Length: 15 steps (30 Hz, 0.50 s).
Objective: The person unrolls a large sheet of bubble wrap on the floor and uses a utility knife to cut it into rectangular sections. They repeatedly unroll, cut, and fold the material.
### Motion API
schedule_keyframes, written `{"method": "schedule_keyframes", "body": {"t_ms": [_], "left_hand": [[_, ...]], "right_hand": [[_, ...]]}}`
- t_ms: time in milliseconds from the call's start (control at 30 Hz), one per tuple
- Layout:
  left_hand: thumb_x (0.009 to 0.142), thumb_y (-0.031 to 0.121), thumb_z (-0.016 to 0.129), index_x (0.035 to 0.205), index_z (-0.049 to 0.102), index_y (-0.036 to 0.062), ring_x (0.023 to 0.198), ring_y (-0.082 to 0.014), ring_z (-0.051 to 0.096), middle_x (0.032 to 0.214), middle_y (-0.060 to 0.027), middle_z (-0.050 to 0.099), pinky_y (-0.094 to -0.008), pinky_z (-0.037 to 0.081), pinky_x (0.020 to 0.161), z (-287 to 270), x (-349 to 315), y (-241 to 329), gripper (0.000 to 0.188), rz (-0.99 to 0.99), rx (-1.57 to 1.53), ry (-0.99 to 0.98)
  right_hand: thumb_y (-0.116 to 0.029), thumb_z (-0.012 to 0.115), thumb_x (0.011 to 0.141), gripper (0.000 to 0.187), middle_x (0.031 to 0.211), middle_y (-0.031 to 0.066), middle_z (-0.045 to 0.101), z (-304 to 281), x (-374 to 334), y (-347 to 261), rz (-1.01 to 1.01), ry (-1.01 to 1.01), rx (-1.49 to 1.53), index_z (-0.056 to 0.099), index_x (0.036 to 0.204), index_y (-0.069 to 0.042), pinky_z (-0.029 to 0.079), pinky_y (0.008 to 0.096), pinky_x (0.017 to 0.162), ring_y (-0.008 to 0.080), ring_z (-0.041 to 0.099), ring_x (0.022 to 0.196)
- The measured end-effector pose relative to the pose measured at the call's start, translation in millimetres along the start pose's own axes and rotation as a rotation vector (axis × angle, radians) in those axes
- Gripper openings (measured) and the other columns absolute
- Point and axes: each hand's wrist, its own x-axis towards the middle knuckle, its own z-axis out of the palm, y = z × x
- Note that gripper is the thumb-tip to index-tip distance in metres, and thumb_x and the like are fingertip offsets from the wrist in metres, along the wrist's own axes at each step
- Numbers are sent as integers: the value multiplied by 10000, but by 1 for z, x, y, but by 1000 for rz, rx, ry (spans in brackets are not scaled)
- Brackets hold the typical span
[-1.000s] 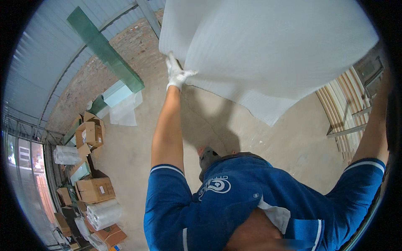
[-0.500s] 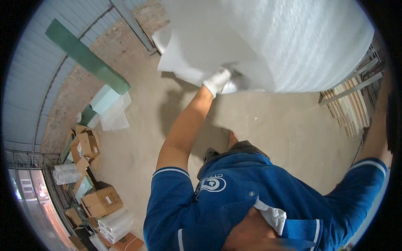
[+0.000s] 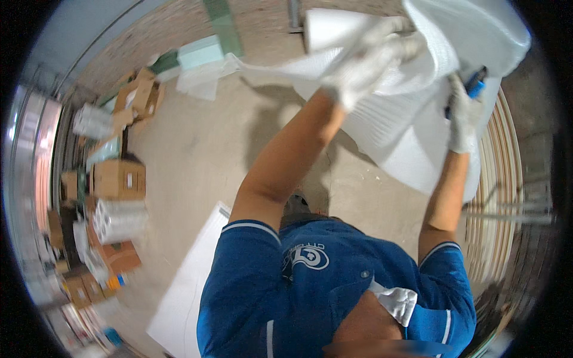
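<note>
A large translucent white packing foam sheet (image 3: 382,125) hangs in loose folds in front of me. My left hand (image 3: 373,62), in a white glove, is closed on the sheet's upper part, its fingers blurred by motion. To its right, my gloved right hand (image 3: 465,116) grips a blue and black utility knife (image 3: 476,86) against the sheet. The knife's blade cannot be made out. Behind the left hand lies a white roll (image 3: 334,30), partly covered by the hand and sheet.
Cardboard boxes (image 3: 119,179) and clear-wrapped rolls (image 3: 122,221) line the left side. Beyond them are a pale blue block (image 3: 200,52) and a green panel (image 3: 224,24). Long pale strips (image 3: 501,155) are stacked at right. A white board (image 3: 191,286) lies on the floor at lower left.
My view has swung to the right. My right hand has come in from the right edge to the sheet with the knife. The sheet is now lifted and folded, my left hand higher on it.
</note>
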Motion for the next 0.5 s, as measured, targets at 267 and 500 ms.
{"method": "schedule_keyframes", "body": {"t_ms": [267,500], "left_hand": [[534,295,954,1541,187,35,1455,-397,242,1575,-262,193,-441,293,1170,-126,-296,89,1293,-302,1477,605],[479,353,939,1551,191,108,1420,-446,249,1561,-295,178,-518,257,1161,-147,-337,109,1330,-279,1513,743]], "right_hand": [[-369,785,825,395,909,68,662,-122,40,-53,-329,224,167,659,1029,-55,510,329,753,181,631,797],[-405,756,841,469,1019,87,662,-202,12,-140,-593,93,-190,628,1118,-49,523,320,806,181,640,887]]}}
